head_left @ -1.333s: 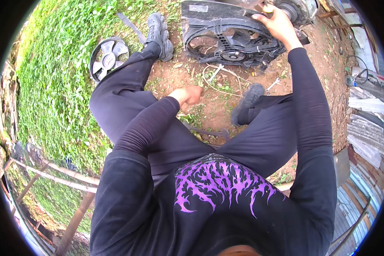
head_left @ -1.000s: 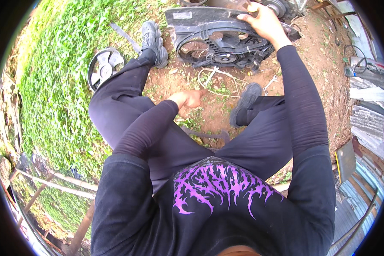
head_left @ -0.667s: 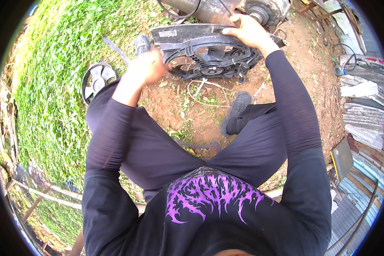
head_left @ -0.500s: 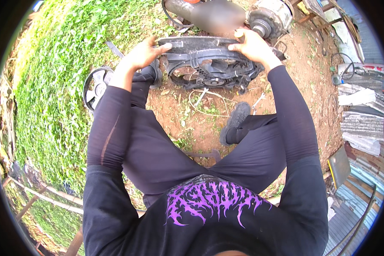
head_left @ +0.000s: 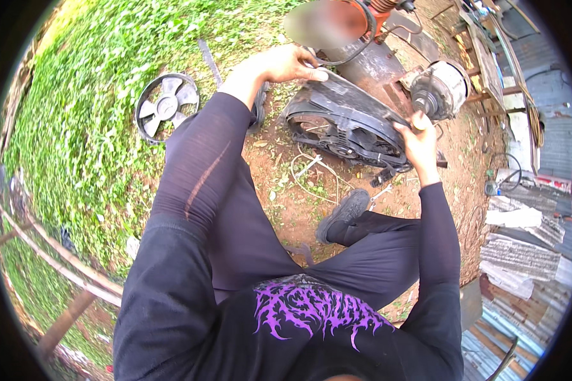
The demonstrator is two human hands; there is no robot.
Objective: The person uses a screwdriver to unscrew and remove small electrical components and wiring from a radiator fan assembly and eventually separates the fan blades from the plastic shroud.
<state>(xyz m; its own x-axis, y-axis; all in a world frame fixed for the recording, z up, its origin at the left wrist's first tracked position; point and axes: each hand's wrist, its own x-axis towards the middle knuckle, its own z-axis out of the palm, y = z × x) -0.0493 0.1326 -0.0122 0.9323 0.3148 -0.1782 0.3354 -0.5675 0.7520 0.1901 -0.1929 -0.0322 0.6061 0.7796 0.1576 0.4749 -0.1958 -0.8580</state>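
A black plastic radiator fan shroud (head_left: 356, 108) stands on the dirt in front of me, sloping down to the right in the head view. My left hand (head_left: 286, 65) grips its upper left edge, the thumb along the near face. Around the right end my right hand (head_left: 421, 145) is closed, its thumb pointing up. Fan blades show dimly inside the shroud's round opening. Just below it lie a pale loop of cord (head_left: 308, 166) and a wrench (head_left: 380, 195). My shoe (head_left: 346, 213) rests close to the wrench.
A loose fan wheel with a black ring (head_left: 166, 106) lies on the grass at left. Beyond the shroud are a dirty cylindrical motor (head_left: 443, 89), a dark tank (head_left: 381, 63) and an orange machine (head_left: 382, 9). Corrugated sheets (head_left: 521, 254) are piled at right.
My view has swung, so the surroundings appear rotated clockwise. The shroud now slopes down to the right instead of lying level. Both hands have stayed on it.
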